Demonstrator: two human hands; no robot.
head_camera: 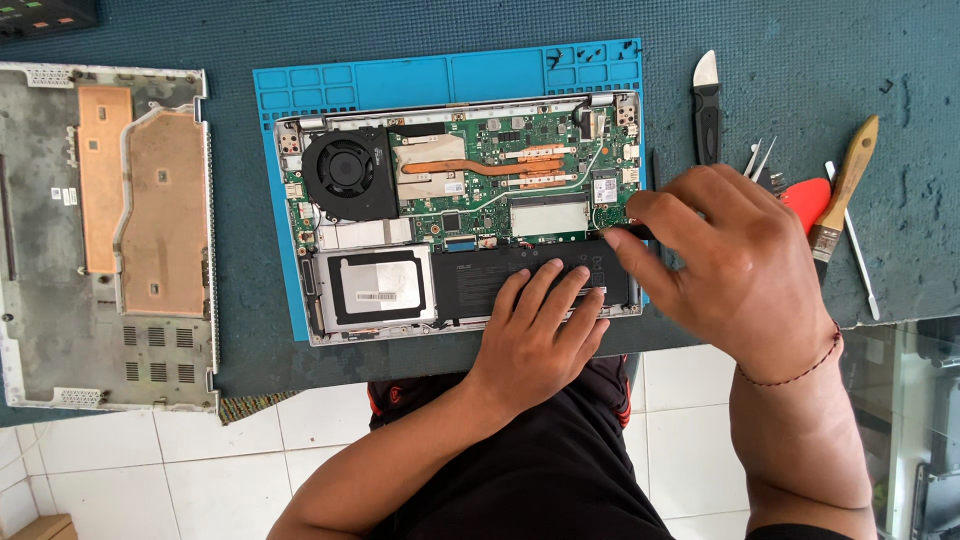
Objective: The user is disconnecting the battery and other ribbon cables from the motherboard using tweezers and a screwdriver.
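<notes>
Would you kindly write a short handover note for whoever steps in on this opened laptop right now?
Left hand: flat on the black battery, fingers spread, holding nothing.
Right hand: pinching a thin dark tool, tip at the laptop's right edge beside the motherboard.
Laptop lies open on the blue mat; its bottom cover is off, lying to the left.
Spare tools to the right: a pry tool, a brush, tweezers.
Done: cover removed. Fan, battery and board are all in place.
</notes>
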